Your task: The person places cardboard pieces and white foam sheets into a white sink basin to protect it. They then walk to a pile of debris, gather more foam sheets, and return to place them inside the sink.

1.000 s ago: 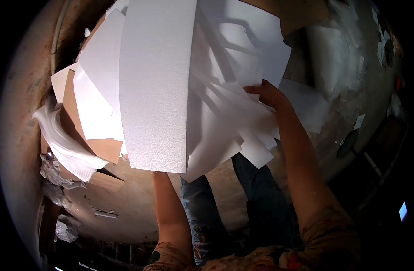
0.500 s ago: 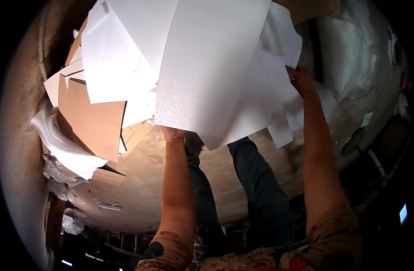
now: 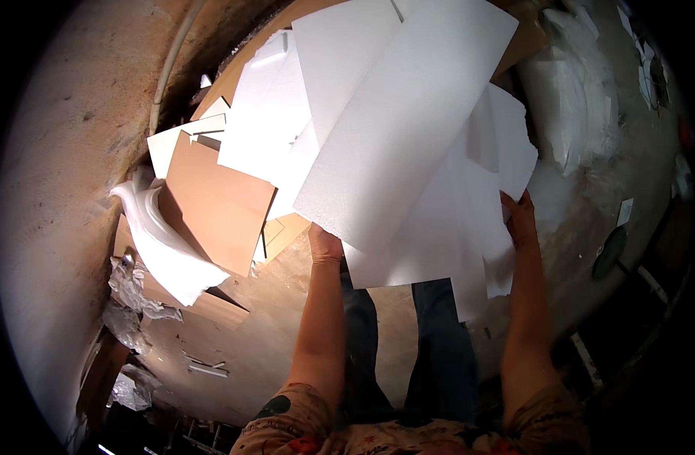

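Note:
Between my hands is a fanned stack of thin white foam sheets (image 3: 408,144), overlapping at different angles. My left hand (image 3: 325,244) is closed at the stack's near left edge, its fingertips partly hidden beneath the sheets. At the right edge my right hand (image 3: 520,220) grips a foam sheet, the thumb and fingers curled around its border. The top sheet is long and runs from near my left hand toward the far right. Shorter pieces (image 3: 472,284) hang at the near edge, in front of my legs.
Left of the stack lie brown boards (image 3: 219,193) and a bent bundle of white foam (image 3: 169,243). Crumpled clear plastic (image 3: 128,292) lies along the left wall (image 3: 75,152). White plastic-wrapped material (image 3: 571,98) stands at the far right, with a dark round object (image 3: 609,252) nearer.
The view has shifted, so the scene sits farther right and lower in the picture. Both hands keep hold of the foam sheets, whose near edge now shows nearer to my body.

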A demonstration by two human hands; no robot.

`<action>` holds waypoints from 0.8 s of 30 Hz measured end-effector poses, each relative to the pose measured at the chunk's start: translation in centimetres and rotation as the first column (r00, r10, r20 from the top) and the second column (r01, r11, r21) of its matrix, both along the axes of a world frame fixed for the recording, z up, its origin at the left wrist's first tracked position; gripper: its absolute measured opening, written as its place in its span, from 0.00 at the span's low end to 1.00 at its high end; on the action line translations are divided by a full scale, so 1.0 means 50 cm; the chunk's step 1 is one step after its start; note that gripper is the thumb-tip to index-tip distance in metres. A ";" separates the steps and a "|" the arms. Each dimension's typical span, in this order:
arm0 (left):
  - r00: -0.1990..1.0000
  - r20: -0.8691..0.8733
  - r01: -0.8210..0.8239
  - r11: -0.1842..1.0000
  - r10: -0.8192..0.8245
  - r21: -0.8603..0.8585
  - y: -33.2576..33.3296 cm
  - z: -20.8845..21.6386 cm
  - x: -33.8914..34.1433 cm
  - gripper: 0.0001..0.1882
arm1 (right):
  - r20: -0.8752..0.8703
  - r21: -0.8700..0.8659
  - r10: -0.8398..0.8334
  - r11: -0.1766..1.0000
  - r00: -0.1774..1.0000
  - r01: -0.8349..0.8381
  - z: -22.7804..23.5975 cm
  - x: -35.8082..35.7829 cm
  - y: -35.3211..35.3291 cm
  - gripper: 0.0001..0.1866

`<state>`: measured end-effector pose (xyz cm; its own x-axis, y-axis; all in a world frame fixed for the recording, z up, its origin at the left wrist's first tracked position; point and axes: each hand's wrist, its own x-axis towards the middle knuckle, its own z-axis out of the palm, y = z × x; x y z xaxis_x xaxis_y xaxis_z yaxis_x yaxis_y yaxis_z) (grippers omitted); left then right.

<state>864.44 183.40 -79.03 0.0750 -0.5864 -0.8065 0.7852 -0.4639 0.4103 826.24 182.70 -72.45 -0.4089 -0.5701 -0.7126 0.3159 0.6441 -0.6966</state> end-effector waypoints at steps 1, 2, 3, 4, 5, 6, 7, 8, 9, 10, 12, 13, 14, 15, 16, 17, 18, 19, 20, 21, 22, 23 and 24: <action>1.000 -0.015 0.007 1.000 -0.007 0.009 0.011 0.028 0.015 0.29 | -0.017 -0.015 -0.024 1.000 1.000 0.024 0.047 0.017 0.014 0.27; 0.999 -0.031 0.016 1.000 -0.016 0.017 0.024 0.056 0.029 0.28 | -0.019 -0.025 -0.042 0.999 0.999 0.042 0.084 0.025 0.036 0.27; 0.998 -0.041 0.049 0.999 -0.049 0.003 0.030 0.095 0.035 0.28 | -0.027 -0.037 -0.067 0.997 0.997 0.066 0.113 0.032 0.064 0.27; 0.995 -0.046 0.082 0.996 -0.083 -0.014 0.036 0.132 0.044 0.27 | -0.031 -0.051 -0.092 0.995 0.995 0.091 0.139 0.039 0.091 0.27; 0.992 -0.050 0.118 0.993 -0.119 -0.031 0.039 0.168 0.052 0.27 | -0.040 -0.068 -0.106 0.992 0.994 0.104 0.167 0.045 0.122 0.27; 0.988 -0.068 0.137 0.989 -0.140 -0.054 0.038 0.202 0.062 0.27 | -0.045 -0.086 -0.119 0.990 0.992 0.115 0.197 0.051 0.148 0.27; 0.983 -0.085 0.158 0.985 -0.163 -0.070 0.045 0.233 0.073 0.27 | -0.049 -0.097 -0.132 0.987 0.990 0.127 0.233 0.063 0.176 0.27; 0.977 -0.103 0.180 0.980 -0.189 -0.085 0.050 0.262 0.083 0.27 | -0.046 -0.119 -0.171 0.979 0.984 0.165 0.267 0.072 0.203 0.27; 0.959 -0.113 0.244 0.959 -0.260 -0.143 0.051 0.297 0.092 0.26 | -0.042 -0.138 -0.214 0.969 0.976 0.206 0.307 0.085 0.232 0.28; 0.949 -0.095 0.276 0.940 -0.299 -0.199 0.061 0.322 0.098 0.26 | -0.043 -0.158 -0.258 0.956 0.965 0.248 0.343 0.093 0.263 0.28; 0.921 -0.070 0.344 0.886 -0.383 -0.311 0.082 0.378 0.111 0.26 | -0.032 -0.262 -0.282 0.928 0.959 0.264 0.405 0.121 0.328 0.29; 0.921 -0.040 0.359 0.883 -0.388 -0.302 0.088 0.420 0.116 0.25 | -0.039 -0.312 -0.300 0.910 0.953 0.273 0.432 0.132 0.363 0.29; 0.914 -0.014 0.385 0.876 -0.406 -0.290 0.096 0.467 0.125 0.25 | -0.023 -0.303 -0.301 0.911 0.953 0.280 0.448 0.139 0.404 0.30; 0.919 -0.012 0.375 0.884 -0.394 -0.281 0.112 0.500 0.144 0.25 | -0.054 -0.272 -0.364 0.901 0.930 0.337 0.496 0.173 0.419 0.31; 0.922 -0.017 0.368 0.887 -0.387 -0.278 0.127 0.528 0.153 0.25 | -0.061 -0.299 -0.352 0.899 0.934 0.320 0.508 0.181 0.459 0.32; 0.914 0.025 0.392 0.863 -0.406 -0.318 0.143 0.553 0.175 0.25 | -0.004 -0.332 -0.364 0.879 0.932 0.342 0.542 0.205 0.481 0.33; 0.900 0.060 0.423 0.832 -0.431 -0.358 0.160 0.577 0.189 0.25 | -0.003 -0.352 -0.369 0.870 0.929 0.345 0.550 0.218 0.525 0.34; 0.890 0.064 0.441 0.816 -0.452 -0.373 0.183 0.607 0.208 0.26 | 0.023 -0.361 -0.390 0.855 0.921 0.371 0.572 0.249 0.562 0.34; 0.879 0.068 0.458 0.798 -0.471 -0.391 0.204 0.639 0.220 0.27 | 0.030 -0.364 -0.415 0.843 0.910 0.396 0.574 0.268 0.604 0.35; 0.873 0.077 0.473 0.795 -0.482 -0.379 0.227 0.659 0.248 0.27 | 0.050 -0.393 -0.435 0.819 0.899 0.418 0.602 0.300 0.638 0.35; 0.859 0.082 0.497 0.787 -0.505 -0.366 0.251 0.687 0.251 0.28 | 0.066 -0.419 -0.465 0.790 0.883 0.448 0.629 0.325 0.679 0.35; 0.819 0.059 0.540 0.732 -0.571 -0.416 0.281 0.718 0.255 0.29 | 0.042 -0.406 -0.480 0.793 0.876 0.454 0.647 0.339 0.723 0.35; 0.766 0.045 0.583 0.665 -0.641 -0.466 0.309 0.760 0.252 0.29 | 0.023 -0.394 -0.502 0.790 0.864 0.470 0.655 0.351 0.768 0.34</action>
